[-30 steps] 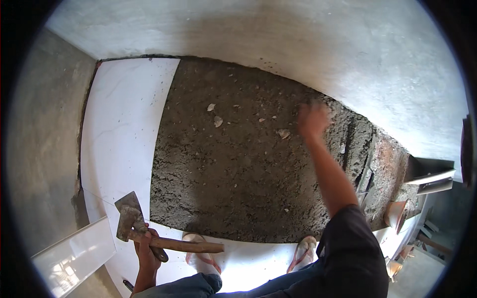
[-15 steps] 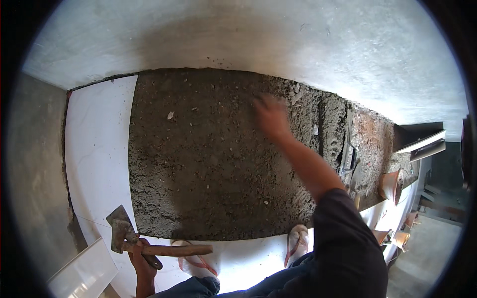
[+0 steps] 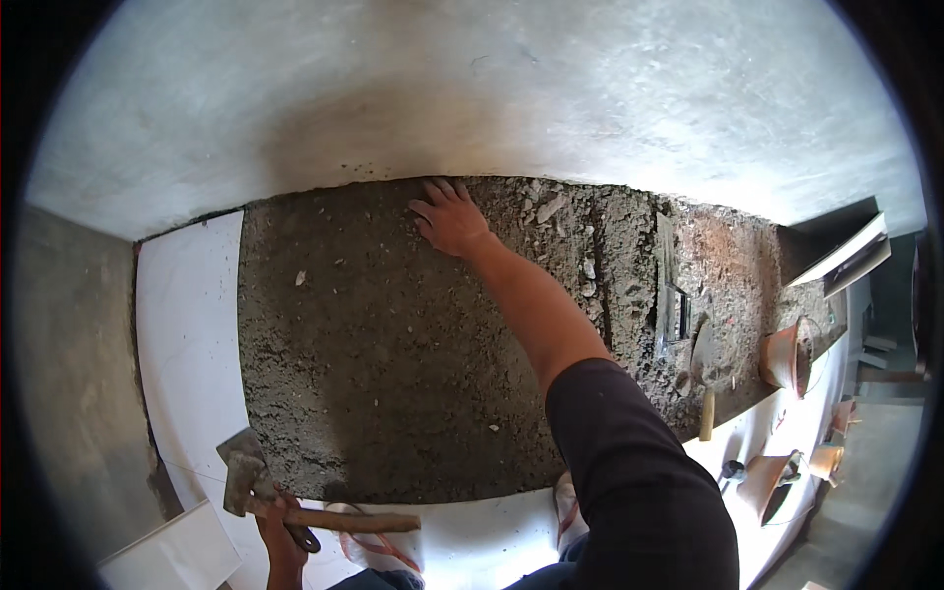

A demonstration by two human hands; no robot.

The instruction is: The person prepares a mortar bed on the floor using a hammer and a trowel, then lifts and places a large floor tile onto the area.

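My right hand (image 3: 449, 218) reaches to the far edge of the grey mortar bed (image 3: 374, 334) beside the wall (image 3: 442, 108), its fingers spread on the mortar. My left hand (image 3: 280, 531), low at the left, grips the wooden handle of a mallet (image 3: 245, 484) together with a second handled tool, whose flat metal blade (image 3: 232, 447) shows behind the mallet head. A white marbled tile (image 3: 182, 324) borders the mortar on the left. My sandalled feet rest on white tiles (image 3: 462, 541) along the near edge, partly hidden by my right arm.
At right lie a metal straightedge with handle (image 3: 663, 295) and a wooden-handled trowel (image 3: 707, 413). Orange buckets (image 3: 782, 359) stand beyond, and loose tile pieces (image 3: 836, 251) lean by the wall. A loose white tile (image 3: 177, 551) is at lower left.
My right hand has moved leftward across the mortar to the wall edge and now rests with fingers spread. My left hand still holds the tools low at the left. The view has shifted.
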